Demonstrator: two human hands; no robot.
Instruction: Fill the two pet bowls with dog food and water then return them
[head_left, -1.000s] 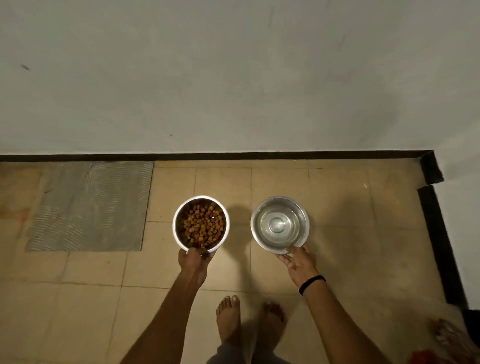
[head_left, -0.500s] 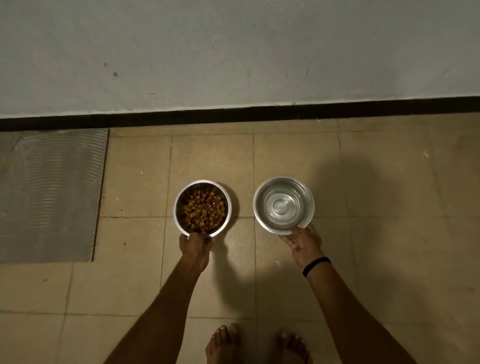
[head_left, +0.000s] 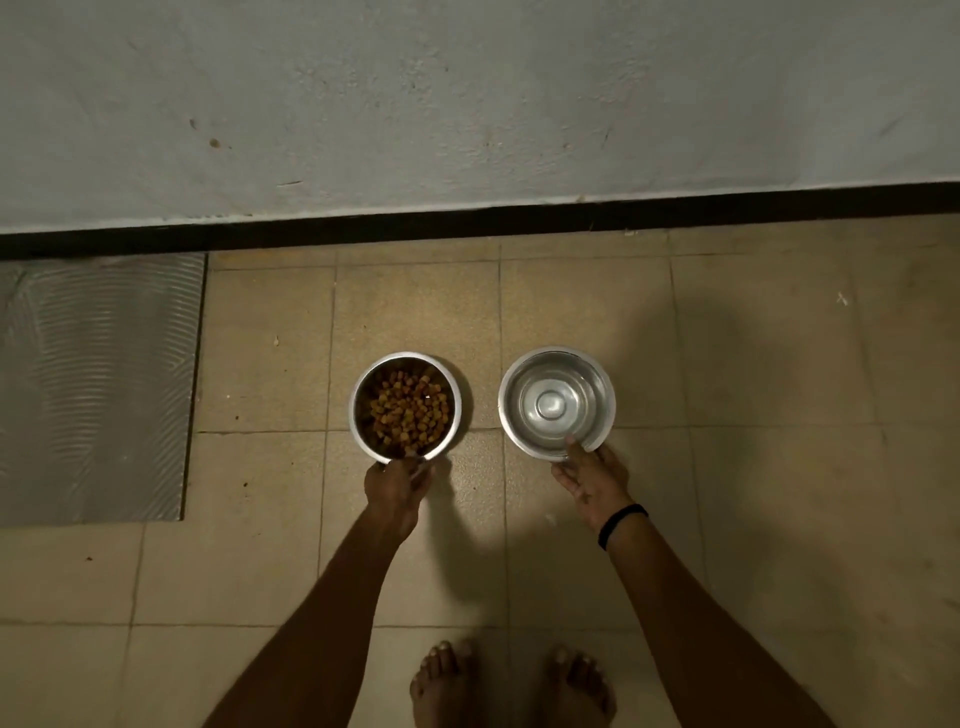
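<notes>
Two steel pet bowls are side by side low over the tiled floor; whether they touch it I cannot tell. The left bowl (head_left: 358, 400) holds brown dog food kibble (head_left: 410, 410). My left hand (head_left: 397, 491) grips its near rim. The right bowl (head_left: 506, 400) holds clear water (head_left: 556, 400). My right hand (head_left: 589, 480), with a black band on the wrist, pinches that bowl's near rim, thumb inside the edge.
A grey wall with a black skirting strip (head_left: 467, 221) runs across just beyond the bowls. A grey ribbed mat (head_left: 93, 384) lies on the floor at the left. My bare feet (head_left: 509, 686) stand at the bottom edge. Beige tiles (head_left: 779, 467) stretch to the right.
The bowls have come lower and closer to the wall, still held by their near rims. The view has tilted down, so the wall fills less of it.
</notes>
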